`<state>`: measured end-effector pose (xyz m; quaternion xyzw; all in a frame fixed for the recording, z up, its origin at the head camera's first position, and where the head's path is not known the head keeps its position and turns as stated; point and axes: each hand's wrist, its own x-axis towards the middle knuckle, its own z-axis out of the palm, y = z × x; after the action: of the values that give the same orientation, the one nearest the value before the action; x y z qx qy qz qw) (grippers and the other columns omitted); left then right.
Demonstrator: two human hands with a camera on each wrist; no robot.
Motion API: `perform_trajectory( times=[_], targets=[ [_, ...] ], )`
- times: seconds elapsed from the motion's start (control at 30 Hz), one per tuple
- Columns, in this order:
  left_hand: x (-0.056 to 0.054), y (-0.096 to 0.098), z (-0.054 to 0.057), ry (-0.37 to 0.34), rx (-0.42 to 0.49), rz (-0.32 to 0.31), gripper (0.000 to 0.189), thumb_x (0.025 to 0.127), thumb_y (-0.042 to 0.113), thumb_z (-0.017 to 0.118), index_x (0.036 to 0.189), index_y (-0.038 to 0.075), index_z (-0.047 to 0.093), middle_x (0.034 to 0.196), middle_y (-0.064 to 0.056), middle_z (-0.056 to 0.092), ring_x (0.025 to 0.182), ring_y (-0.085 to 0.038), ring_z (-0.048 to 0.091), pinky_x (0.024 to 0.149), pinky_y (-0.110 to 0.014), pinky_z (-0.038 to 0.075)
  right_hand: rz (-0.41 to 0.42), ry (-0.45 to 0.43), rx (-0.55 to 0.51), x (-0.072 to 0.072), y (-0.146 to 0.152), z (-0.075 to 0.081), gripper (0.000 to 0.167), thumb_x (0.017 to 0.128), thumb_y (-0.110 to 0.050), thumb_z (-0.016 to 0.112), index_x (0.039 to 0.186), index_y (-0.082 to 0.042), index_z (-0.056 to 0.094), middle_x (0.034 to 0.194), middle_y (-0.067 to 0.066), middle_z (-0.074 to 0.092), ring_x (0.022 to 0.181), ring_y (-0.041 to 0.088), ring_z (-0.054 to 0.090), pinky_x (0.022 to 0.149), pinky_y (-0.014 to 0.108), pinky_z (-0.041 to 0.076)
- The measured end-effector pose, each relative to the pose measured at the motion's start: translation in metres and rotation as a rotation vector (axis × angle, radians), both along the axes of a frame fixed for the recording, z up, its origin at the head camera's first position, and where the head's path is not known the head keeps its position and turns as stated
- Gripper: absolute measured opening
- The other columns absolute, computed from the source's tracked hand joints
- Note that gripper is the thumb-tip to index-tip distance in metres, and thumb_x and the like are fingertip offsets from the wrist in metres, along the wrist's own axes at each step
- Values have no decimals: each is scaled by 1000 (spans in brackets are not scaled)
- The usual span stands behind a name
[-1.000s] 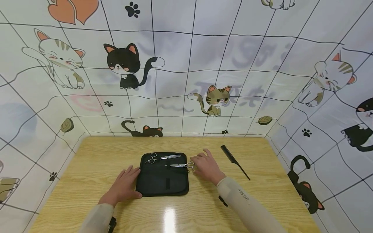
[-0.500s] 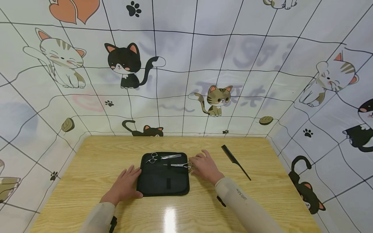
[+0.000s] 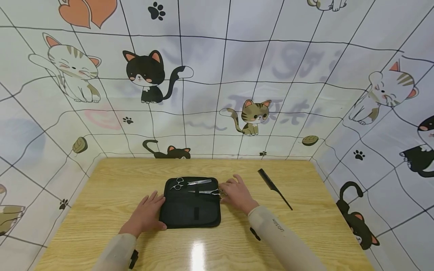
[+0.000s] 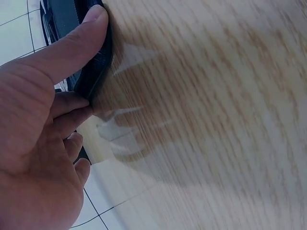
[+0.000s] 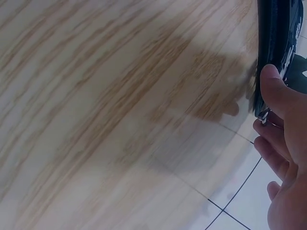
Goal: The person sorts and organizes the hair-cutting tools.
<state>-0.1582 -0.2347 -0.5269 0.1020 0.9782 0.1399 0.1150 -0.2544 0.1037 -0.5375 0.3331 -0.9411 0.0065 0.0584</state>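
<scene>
A black tool case (image 3: 179, 210) lies flat on the wooden table. One pair of silver hair scissors (image 3: 198, 182) sits along its far side, finger rings to the left. Below it lies a second pair of hair scissors (image 3: 205, 192), its blades across a small black strap and its rings at the case's right edge. My right hand (image 3: 239, 194) holds these rings, partly hiding them; in the right wrist view the thumb (image 5: 271, 76) lies against the case edge. My left hand (image 3: 147, 212) grips the near left corner of the case, thumb (image 4: 93, 21) on its edge.
A black tail comb (image 3: 269, 182) lies on the table (image 3: 112, 188) to the right of my right hand. A second strap (image 3: 196, 213) crosses the lower part of the case. Cloth printed with cats (image 3: 145, 75) hangs behind and beside the table.
My right hand has moved slightly left, sliding the lower hair scissors farther left through the strap. The left hand stays at the case corner.
</scene>
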Motion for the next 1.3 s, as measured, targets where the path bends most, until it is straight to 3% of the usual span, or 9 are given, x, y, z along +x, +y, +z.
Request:
perform_trajectory(
  times=[0.4,0.77,0.97,1.3],
  targets=[
    [-2,2,0,5,-12,-10,98,63,42,89,140,-3,48,151,-19,43,147,-41,25,120,-58,17,-5,9,-17,-1,-5,-2,45,79,-45,77,117,-23,68,105,-9,74,109,16,63,114,49,31],
    [-3,2,-1,6,-13,-10,99,62,43,89,140,-2,49,151,-19,43,146,-41,25,120,-58,17,-34,-9,45,3,-15,-2,44,85,-32,75,126,-21,64,120,-5,71,116,19,61,111,48,35],
    [-3,2,0,5,-17,-12,99,61,43,89,139,-3,49,150,-19,44,146,-42,25,120,-59,17,-37,2,59,4,-17,-2,46,88,-34,71,131,-22,62,131,-5,65,120,17,60,112,48,35],
    [-3,2,1,5,-21,-8,100,61,44,89,140,-2,49,150,-19,44,146,-41,26,120,-58,18,-22,-5,59,3,-23,-2,45,90,-30,69,133,-20,60,134,-3,63,122,17,59,112,48,35]
  ],
)
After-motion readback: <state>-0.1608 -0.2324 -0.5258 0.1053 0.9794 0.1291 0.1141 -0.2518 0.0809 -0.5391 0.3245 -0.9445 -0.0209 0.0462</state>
